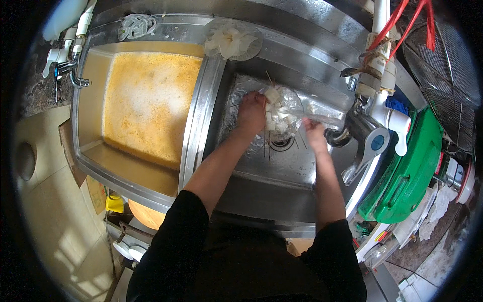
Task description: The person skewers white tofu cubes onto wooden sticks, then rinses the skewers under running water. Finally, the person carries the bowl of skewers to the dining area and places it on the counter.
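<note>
Both hands are down in the right basin of a steel double sink [260, 196]. My left hand [252, 113] is at the left side of a heap of pale, cut food pieces [277, 113] with thin skewers among them; its fingertips are hard to make out. My right hand [316, 132] is at the heap's right side, by a stream of water [320, 117] from the chrome faucet [362, 132]; whether it grips anything is unclear. The drain [282, 144] shows just below the heap.
Orange, foamy water [151, 109] fills the left basin. A clear bag [137, 26] and a translucent bundle [232, 40] lie on the sink's back ledge. At the right are a green plastic lid [407, 170] and wire mesh strainers [441, 68]. A second faucet [75, 73] is at the left.
</note>
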`<state>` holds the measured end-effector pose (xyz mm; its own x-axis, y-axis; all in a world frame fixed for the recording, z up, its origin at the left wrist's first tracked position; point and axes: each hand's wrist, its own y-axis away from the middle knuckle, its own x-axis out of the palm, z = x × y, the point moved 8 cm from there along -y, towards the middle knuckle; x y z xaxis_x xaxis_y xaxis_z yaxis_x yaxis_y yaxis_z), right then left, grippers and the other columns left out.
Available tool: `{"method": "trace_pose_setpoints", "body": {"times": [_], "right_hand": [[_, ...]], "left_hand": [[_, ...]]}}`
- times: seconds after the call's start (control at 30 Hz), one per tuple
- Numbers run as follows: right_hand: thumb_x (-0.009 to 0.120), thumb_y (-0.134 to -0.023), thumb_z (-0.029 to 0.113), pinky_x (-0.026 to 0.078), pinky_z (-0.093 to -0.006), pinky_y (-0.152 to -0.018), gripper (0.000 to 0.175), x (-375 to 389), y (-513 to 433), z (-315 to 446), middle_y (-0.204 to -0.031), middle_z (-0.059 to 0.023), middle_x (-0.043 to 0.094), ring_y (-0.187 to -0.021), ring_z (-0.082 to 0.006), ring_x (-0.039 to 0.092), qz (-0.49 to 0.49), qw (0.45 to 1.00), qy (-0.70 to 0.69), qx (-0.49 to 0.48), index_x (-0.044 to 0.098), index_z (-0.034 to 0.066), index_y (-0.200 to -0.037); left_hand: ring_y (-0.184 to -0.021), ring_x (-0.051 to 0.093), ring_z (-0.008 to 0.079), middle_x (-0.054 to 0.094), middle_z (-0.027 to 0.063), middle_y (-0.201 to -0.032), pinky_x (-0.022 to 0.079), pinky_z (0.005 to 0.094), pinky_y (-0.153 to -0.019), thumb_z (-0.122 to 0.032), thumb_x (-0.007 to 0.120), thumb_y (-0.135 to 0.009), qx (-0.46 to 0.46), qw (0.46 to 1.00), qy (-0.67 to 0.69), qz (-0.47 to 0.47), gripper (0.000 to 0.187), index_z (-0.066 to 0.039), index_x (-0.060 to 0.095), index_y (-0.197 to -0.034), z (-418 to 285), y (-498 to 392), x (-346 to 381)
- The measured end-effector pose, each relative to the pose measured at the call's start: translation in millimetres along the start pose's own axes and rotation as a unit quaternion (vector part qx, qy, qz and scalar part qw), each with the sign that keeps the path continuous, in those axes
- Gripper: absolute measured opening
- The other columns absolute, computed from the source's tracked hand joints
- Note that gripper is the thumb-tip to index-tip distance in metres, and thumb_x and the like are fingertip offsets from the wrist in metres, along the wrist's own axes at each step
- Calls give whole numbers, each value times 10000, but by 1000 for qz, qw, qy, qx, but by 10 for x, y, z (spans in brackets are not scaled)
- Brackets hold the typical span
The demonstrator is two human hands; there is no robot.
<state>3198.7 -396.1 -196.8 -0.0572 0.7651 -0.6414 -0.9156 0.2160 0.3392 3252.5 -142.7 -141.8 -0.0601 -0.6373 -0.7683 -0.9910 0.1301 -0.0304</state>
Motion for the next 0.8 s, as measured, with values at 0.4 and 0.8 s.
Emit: {"method": "trace_pose_setpoints", "body": {"times": [0.4, 0.8], "right_hand": [[581, -863, 447, 485, -316, -453, 527, 523, 695, 243, -613, -134, 609, -505, -181, 626, 152, 960, 48, 229, 518, -66, -966], [474, -954, 315, 318, -237, -403, 299, 552, 940, 0, -512, 6, 444, -420, -79, 392, 16, 989, -137, 61, 586, 65, -833]], "left_hand": [[-893, 597, 415, 581, 282, -1010, 499, 493, -722, -201, 409, -937, -209, 949, 1, 238, 270, 21, 456, -1084, 400, 340, 431], [-580, 545, 183, 585, 80, -737, 439, 334, -525, -259, 476, -944, -342, 850, 387, 100, 241, -44, 534, -1036, 205, 836, 418]]}}
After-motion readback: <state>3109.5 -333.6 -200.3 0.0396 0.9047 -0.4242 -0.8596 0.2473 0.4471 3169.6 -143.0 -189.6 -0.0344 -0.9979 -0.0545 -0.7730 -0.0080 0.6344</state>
